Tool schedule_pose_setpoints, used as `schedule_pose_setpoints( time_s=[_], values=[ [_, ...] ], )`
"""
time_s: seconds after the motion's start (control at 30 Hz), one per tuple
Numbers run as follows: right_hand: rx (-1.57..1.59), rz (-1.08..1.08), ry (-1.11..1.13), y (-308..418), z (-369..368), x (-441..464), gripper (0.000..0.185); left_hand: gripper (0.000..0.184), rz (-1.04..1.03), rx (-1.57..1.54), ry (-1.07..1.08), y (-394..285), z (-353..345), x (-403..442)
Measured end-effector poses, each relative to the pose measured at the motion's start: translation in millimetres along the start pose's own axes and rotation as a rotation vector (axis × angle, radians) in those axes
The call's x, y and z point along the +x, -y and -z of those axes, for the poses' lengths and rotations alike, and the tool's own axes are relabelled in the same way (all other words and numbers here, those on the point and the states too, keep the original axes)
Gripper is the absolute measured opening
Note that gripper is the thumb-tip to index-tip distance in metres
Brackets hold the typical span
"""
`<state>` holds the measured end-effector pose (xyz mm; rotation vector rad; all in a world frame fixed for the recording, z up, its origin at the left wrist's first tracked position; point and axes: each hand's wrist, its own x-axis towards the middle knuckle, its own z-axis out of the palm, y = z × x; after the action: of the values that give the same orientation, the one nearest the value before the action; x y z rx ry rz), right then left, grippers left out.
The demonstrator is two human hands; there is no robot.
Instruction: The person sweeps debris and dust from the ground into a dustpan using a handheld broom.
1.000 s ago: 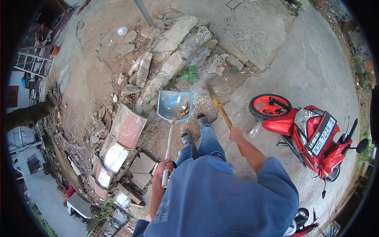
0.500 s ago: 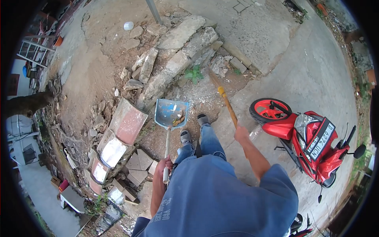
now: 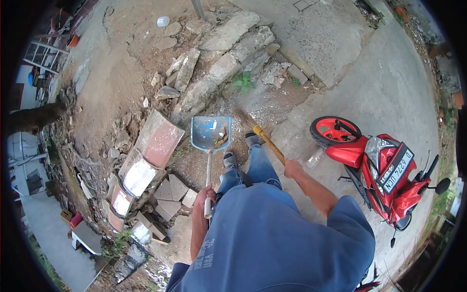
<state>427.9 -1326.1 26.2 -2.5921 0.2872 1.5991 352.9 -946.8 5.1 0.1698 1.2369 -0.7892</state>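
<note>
Clearly, in the head view, the person's left hand [image 3: 205,195] is closed around the white handle [image 3: 209,170] of a blue dustpan [image 3: 200,133], near the end of this handle. The right hand [image 3: 293,168] is wrapped around the stick of a broom [image 3: 262,135], which has a yellow binding above its brown bristles. These bristles are blurred, and they point toward the far right corner of the dustpan; I cannot tell whether they touch the ground. The dustpan is in front of the feet, a little to the left, and some brown leaves [image 3: 224,138] are gathered at the right side inside it. Beyond it there is a green plant [image 3: 244,82] beside broken concrete slabs [image 3: 214,78]. On the left, curved reddish tiles [image 3: 160,138] lie in a row, with flat broken pieces [image 3: 170,194] near them. On the right, well apart from the dustpan, a red motorcycle [image 3: 351,156] stands on the concrete pavement [image 3: 311,117].
</note>
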Motion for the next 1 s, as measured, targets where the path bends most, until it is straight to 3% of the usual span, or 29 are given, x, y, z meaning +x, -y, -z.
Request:
schedule_pose_setpoints(
  time_s=[0.13,0.2,0.4,0.6,0.8,1.0],
  values=[
    [0.006,-0.057,-0.014,1,-3,-16,0.051,0.026,-0.089,0.044,-0.03,1,1,3],
    [0.081,-0.097,-0.127,-1,-6,-9,0.052,0.027,-0.082,0.054,-0.019,2,1,2],
    [0.128,-0.024,-0.362,6,-13,76,0.054,0.025,-0.044,0.076,-0.02,7,17,-8],
    [-0.028,0.089,-0.103,60,-22,60,0.044,0.022,-0.039,0.114,-0.045,9,43,-16],
    [-0.065,0.109,-0.034,62,-37,-8,0.06,0.029,-0.046,0.038,-0.047,3,68,-21],
    [-0.033,0.088,-0.125,68,-50,-34,0.056,0.024,-0.108,0.076,-0.078,1,97,-28]
  ],
)
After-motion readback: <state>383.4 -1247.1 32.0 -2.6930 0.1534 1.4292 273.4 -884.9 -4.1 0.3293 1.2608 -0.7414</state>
